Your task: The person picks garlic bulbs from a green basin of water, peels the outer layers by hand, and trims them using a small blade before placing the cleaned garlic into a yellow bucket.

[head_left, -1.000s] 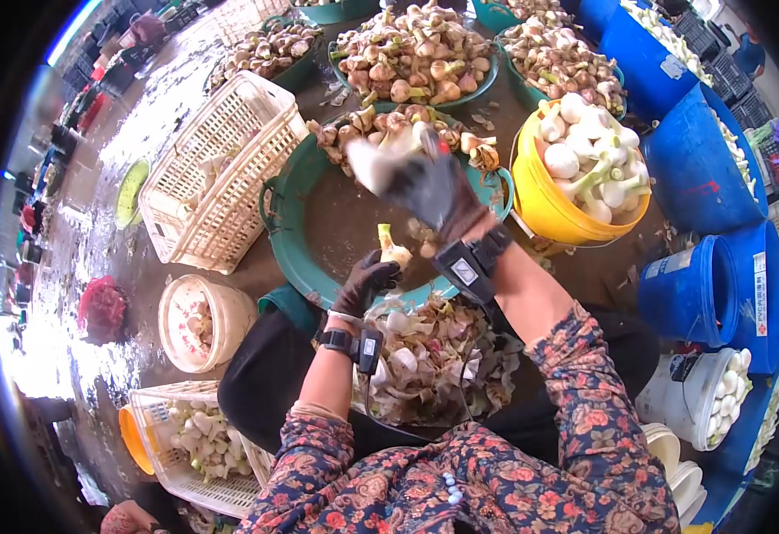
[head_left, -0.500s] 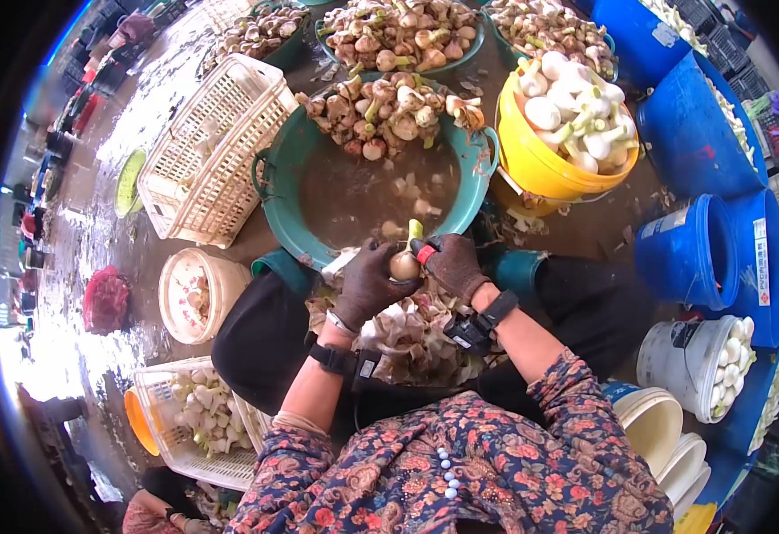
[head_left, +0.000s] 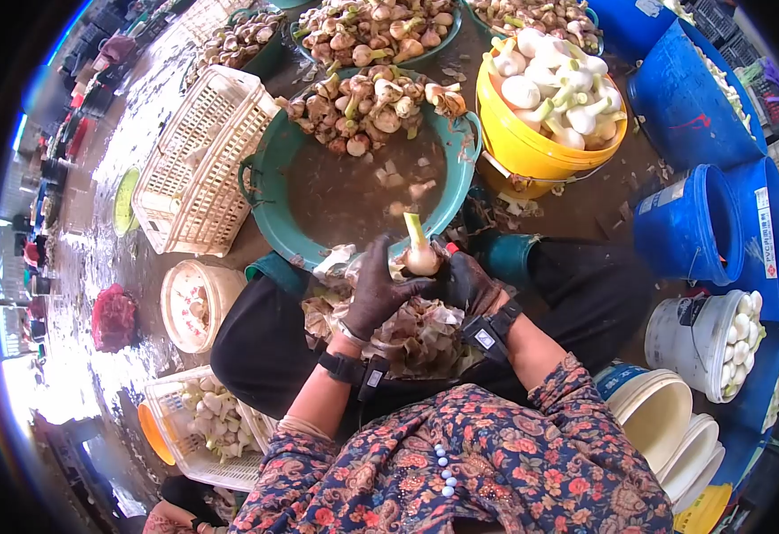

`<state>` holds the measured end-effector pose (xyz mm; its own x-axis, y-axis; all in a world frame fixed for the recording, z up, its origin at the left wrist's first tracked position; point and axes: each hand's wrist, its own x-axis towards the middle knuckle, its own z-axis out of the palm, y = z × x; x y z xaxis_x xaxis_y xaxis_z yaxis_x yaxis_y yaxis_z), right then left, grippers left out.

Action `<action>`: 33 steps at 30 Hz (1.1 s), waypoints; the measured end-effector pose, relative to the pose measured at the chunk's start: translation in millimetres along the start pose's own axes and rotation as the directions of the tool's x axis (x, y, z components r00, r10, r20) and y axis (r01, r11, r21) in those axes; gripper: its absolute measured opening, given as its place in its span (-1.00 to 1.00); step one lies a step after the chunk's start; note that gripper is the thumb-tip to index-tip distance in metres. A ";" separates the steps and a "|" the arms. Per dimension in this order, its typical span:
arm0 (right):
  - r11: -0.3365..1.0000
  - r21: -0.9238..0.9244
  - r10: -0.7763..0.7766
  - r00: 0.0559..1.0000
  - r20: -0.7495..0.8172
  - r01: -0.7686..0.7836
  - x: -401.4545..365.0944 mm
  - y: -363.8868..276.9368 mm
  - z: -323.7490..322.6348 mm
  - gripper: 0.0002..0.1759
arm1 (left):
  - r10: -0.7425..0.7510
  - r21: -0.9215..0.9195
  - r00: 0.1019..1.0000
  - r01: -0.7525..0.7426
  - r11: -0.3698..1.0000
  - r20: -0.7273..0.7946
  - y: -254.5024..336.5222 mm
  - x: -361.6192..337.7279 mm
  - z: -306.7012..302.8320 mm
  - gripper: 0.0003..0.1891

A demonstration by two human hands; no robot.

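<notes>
A garlic bulb (head_left: 422, 259) with a pale stem pointing up sits between my two dark-gloved hands, above a heap of papery garlic skins (head_left: 425, 336) in my lap. My left hand (head_left: 377, 292) is open beside the bulb, its thumb stretched below it and its fingers pointing up. On the other side, my right hand (head_left: 471, 281) is closed against the bulb, and a small red piece shows at its fingertips; what that is I cannot make out. Just ahead stands a green tub (head_left: 269, 212) with brown water and unpeeled garlic (head_left: 363, 111) piled at its far side.
At the right, a yellow bucket (head_left: 496, 142) holds peeled white garlic, near blue buckets (head_left: 674, 227) and a white bucket (head_left: 678, 343). Cream crates (head_left: 198, 160) and a cream pail (head_left: 216, 283) stand left. Another person's arm (head_left: 171, 516) shows at the bottom left.
My left hand has opened away from the bulb. The bulb has shifted slightly right and shows paler, with more of its stem visible. The whole view has shifted a little.
</notes>
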<state>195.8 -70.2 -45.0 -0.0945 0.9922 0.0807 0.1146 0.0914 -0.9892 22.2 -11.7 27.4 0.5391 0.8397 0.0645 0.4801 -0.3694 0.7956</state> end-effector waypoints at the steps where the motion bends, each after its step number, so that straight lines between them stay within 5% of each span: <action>1: 0.925 0.286 0.237 0.968 0.080 -0.250 1.8 16.6 -4.9 -0.22 | 0.092 0.177 0.993 -0.078 0.981 -0.069 2.6 3.4 -3.6 -0.03; 2: 0.710 0.520 0.423 0.878 0.223 -0.474 2.7 24.2 -5.6 -0.14 | 0.194 0.355 0.974 -0.141 0.924 -0.117 4.2 8.8 -8.5 0.02; 3: 0.984 -0.141 -0.114 0.992 -0.049 0.106 -3.6 -7.6 -2.6 -0.09 | 0.258 0.426 0.963 -0.205 0.881 -0.071 8.1 11.9 -14.4 -0.15; 4: 0.985 -0.135 -0.113 0.992 -0.048 0.106 -2.1 -6.3 -2.2 -0.09 | 0.255 0.430 0.964 -0.202 0.880 -0.070 1.5 14.4 -14.5 -0.15; 6: 0.974 -0.223 -0.008 0.995 0.096 0.030 0.6 -5.1 -4.0 -0.03 | 0.319 0.458 0.881 -0.457 0.762 0.349 -11.5 17.3 -11.5 -0.41; 8: 0.952 -0.302 0.083 0.994 0.077 -0.057 -2.8 -9.6 -4.3 -0.01 | 0.377 0.438 0.866 -0.494 0.751 0.329 -19.0 14.9 -4.1 -0.59; 10: 0.884 0.092 0.437 0.880 0.188 -0.458 1.4 -18.2 -4.6 -0.03 | 0.276 0.412 0.904 -0.398 0.820 0.326 -22.6 9.5 5.6 -0.59; 11: 0.883 0.093 0.439 0.879 0.189 -0.461 0.6 -11.7 1.9 -0.03 | 0.319 0.433 0.903 -0.420 0.797 0.289 -21.7 6.0 8.8 -0.61; 12: 0.979 0.069 0.190 0.982 0.011 -0.190 -0.6 -2.1 11.7 -0.38 | 0.316 0.434 0.904 -0.417 0.799 0.288 -22.9 4.2 11.8 -0.61; 13: 0.996 -0.002 -0.088 0.984 -0.153 0.088 -2.4 7.2 17.8 -0.47 | 0.305 0.444 0.918 -0.391 0.806 0.256 -24.8 2.1 15.0 -0.62; 14: 0.996 0.001 -0.086 0.985 -0.149 0.087 -1.9 5.7 19.1 -0.47 | 0.294 0.454 0.929 -0.366 0.812 0.224 -24.1 0.5 16.6 -0.63; 16: 0.876 0.334 0.402 0.909 -0.107 -0.348 0.7 3.0 19.6 -0.48 | 0.282 0.442 0.939 -0.343 0.829 0.198 -22.5 -0.8 19.4 -0.64; 19: 0.868 0.206 0.471 0.881 -0.051 -0.452 1.0 4.3 11.2 -0.55 | 0.227 0.407 0.964 -0.263 0.875 0.136 -20.1 1.3 21.0 -0.67; 23: 0.792 0.304 0.550 0.835 0.022 -0.530 10.9 3.5 11.3 -0.33 | -0.067 0.255 0.993 0.041 0.966 0.095 -28.3 2.3 20.1 -0.78; 24: 0.867 0.289 0.414 0.910 0.032 -0.405 10.3 -12.8 8.9 -0.41 | -0.152 0.185 0.986 0.136 0.973 0.073 -39.8 1.9 21.0 -0.81; 25: 0.921 0.277 0.272 0.961 0.046 -0.274 8.6 -28.8 6.7 -0.48 | -0.265 -0.115 0.952 0.284 0.952 0.153 -68.7 2.1 25.6 -0.81; 26: 0.921 0.277 0.272 0.961 0.046 -0.274 8.4 -40.6 2.4 -0.48 | -0.415 -0.465 0.806 0.585 0.665 0.421 -62.3 7.0 9.1 -0.80; 28: 0.869 0.390 0.246 0.950 0.193 -0.305 10.3 -59.3 -8.0 -0.40 | -0.236 -0.538 0.862 0.472 0.698 0.449 -36.2 3.8 -18.6 -0.77; 29: 0.827 0.474 0.209 0.948 0.241 -0.303 11.7 -64.0 -10.9 -0.37 | 0.102 -0.236 0.935 -0.020 0.972 0.340 -42.8 0.5 -22.7 -0.73; 30: 0.827 0.475 0.206 0.948 0.242 -0.301 12.2 -62.3 -8.9 -0.37 | 0.102 -0.234 0.935 -0.021 0.972 0.339 -47.2 -3.2 -21.6 -0.73; 32: 0.835 0.469 0.234 0.957 0.171 -0.288 11.7 -59.1 -3.6 -0.35 | 0.361 -0.117 0.929 -0.351 0.929 0.079 -49.7 -8.4 -17.8 -0.68; 33: 0.837 0.465 0.234 0.957 0.173 -0.289 11.1 -59.7 0.8 -0.35 | 0.361 -0.118 0.929 -0.352 0.929 0.074 -48.6 -11.1 -17.0 -0.68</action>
<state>187.1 -64.7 14.8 -0.2351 0.9560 -0.1758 -0.3370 -0.2498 -0.9078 -19.0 3.7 -1.7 0.7260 0.6174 0.3029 0.1747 -0.5915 0.7872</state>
